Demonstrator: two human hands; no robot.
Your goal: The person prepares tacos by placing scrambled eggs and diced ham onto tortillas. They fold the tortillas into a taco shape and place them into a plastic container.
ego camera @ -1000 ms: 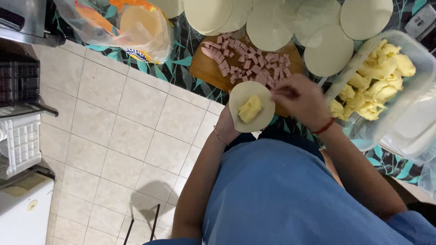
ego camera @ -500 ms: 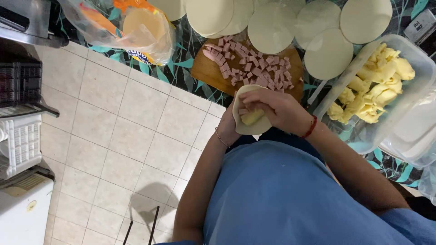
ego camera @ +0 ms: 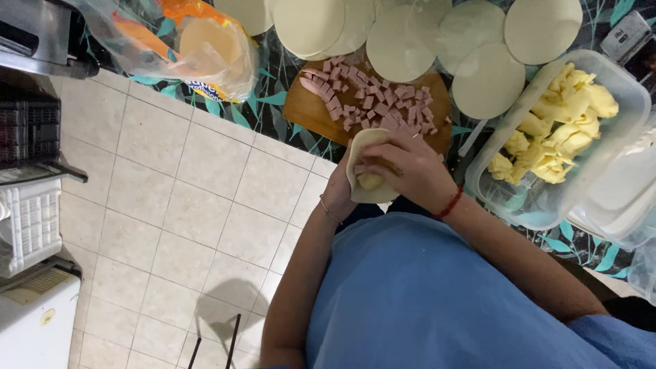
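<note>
A round dough disc [ego camera: 363, 152] with yellow filling [ego camera: 370, 182] lies folded between both hands, just in front of a wooden board [ego camera: 307, 109] covered with diced pink ham [ego camera: 372, 102]. My left hand [ego camera: 338, 195] cups the disc from below. Over its upper edge, my right hand [ego camera: 403, 171], with a red cord on the wrist, presses the dough shut. Several flat dough discs [ego camera: 400, 44] lie on the table beyond the board. At the right stands a clear plastic tub [ego camera: 529, 205] of yellow cheese pieces [ego camera: 560, 130].
A plastic bag [ego camera: 178, 48] holding more discs lies at the table's left end. The tablecloth [ego camera: 273, 89] has a dark leaf pattern. Pale tiled floor [ego camera: 171, 219] spreads to the left, with a white crate [ego camera: 27, 222] and a white appliance [ego camera: 34, 321] at the far left.
My right hand came off the board with ham, dropped onto the disc, and now folds the dough over the filling. The open disc has become closed.
</note>
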